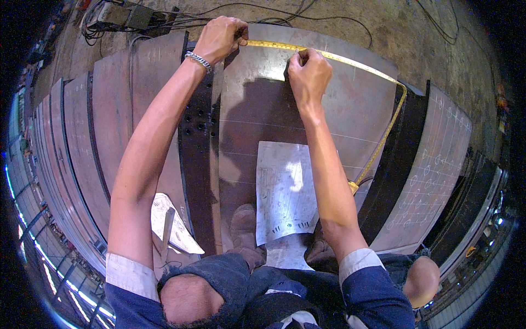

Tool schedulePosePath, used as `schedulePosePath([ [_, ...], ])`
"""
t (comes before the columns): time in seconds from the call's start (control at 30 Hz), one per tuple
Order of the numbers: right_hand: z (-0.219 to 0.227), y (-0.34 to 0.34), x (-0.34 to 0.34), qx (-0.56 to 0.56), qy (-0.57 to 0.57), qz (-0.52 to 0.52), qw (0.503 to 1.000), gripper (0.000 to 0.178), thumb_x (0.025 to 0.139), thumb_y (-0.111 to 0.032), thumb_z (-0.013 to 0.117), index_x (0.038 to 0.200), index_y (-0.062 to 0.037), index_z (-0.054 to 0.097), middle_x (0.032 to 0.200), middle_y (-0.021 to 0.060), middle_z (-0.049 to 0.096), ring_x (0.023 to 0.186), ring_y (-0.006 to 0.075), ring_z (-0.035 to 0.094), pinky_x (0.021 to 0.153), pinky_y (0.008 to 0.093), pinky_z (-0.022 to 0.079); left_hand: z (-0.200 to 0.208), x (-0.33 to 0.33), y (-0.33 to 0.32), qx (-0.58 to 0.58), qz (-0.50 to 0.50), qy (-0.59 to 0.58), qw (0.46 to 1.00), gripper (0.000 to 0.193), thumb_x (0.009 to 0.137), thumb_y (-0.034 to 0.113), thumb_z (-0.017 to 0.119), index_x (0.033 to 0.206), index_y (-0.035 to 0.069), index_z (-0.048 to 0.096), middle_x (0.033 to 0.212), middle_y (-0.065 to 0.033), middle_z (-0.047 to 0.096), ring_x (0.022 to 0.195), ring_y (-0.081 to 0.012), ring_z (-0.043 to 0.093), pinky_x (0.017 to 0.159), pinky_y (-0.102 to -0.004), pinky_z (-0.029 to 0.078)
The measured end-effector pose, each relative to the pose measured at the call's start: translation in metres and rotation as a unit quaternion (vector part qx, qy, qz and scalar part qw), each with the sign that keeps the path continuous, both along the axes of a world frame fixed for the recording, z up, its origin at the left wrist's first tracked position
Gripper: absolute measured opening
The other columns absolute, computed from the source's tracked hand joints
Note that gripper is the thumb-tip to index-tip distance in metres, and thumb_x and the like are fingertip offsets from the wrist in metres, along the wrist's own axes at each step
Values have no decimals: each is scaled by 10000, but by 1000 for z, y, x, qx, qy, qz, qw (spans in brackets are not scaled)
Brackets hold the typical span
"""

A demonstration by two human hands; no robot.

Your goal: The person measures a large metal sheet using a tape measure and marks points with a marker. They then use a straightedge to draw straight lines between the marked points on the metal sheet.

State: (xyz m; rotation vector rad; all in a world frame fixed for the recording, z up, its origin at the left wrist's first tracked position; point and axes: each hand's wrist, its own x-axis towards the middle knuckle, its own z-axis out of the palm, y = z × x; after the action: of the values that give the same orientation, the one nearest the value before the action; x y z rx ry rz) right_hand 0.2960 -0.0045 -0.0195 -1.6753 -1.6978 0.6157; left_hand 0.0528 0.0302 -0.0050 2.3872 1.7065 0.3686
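A yellow tape measure [356, 64] is drawn out along the far part of a steel plate [350, 109]. At the plate's far left edge my left hand [222, 39] is closed on the tape's end. My right hand [311, 74] is pinched at the tape's near edge, partway along it; whatever its fingertips hold is hidden. Past the plate's right side the blade bends and runs back toward me to its yellow case [353, 187], partly behind my right forearm. Thin pale lines cross the plate. A printed paper sheet [282, 192] lies on it between my forearms.
A dark steel strip with round holes [197, 118] borders the plate on the left, with more plates [118, 88] beyond. On the right stands a plate with chalk marks [433, 170]. Cables [339, 19] cross the floor ahead. Another paper [175, 227] lies near my left knee.
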Motion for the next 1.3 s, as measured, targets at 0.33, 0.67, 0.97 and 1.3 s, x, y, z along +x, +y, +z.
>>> schedulePosePath([
  [0.33,103,14,84,-77,-135,24,988,235,820,-222,732,871,7,720,861,254,719,833,422,713,791,475,555,8,-2,-4,-27,14,15,999,96,799,132,729,874,75,709,858,-158,709,843,-380,695,737,-472,530],
  [0.67,23,-12,129,-15,-12,-142,990,212,813,-203,764,901,-11,743,857,168,747,784,314,738,750,414,557,12,-4,-4,-60,14,32,998,211,825,209,766,981,73,722,977,-168,714,961,-387,680,832,-467,529],
  [0.97,-10,0,115,37,9,-133,990,195,831,-171,727,919,1,755,931,191,738,838,346,716,801,417,550,28,10,-5,-89,42,57,994,362,803,155,787,1145,59,722,1091,-168,740,1007,-384,699,898,-437,559],
  [1.3,-20,5,112,75,-35,-109,991,180,844,-147,737,943,1,761,864,155,737,763,278,722,749,376,550,19,2,-6,-51,18,18,998,251,786,151,799,996,47,707,949,-178,719,907,-404,684,802,-471,536],
])
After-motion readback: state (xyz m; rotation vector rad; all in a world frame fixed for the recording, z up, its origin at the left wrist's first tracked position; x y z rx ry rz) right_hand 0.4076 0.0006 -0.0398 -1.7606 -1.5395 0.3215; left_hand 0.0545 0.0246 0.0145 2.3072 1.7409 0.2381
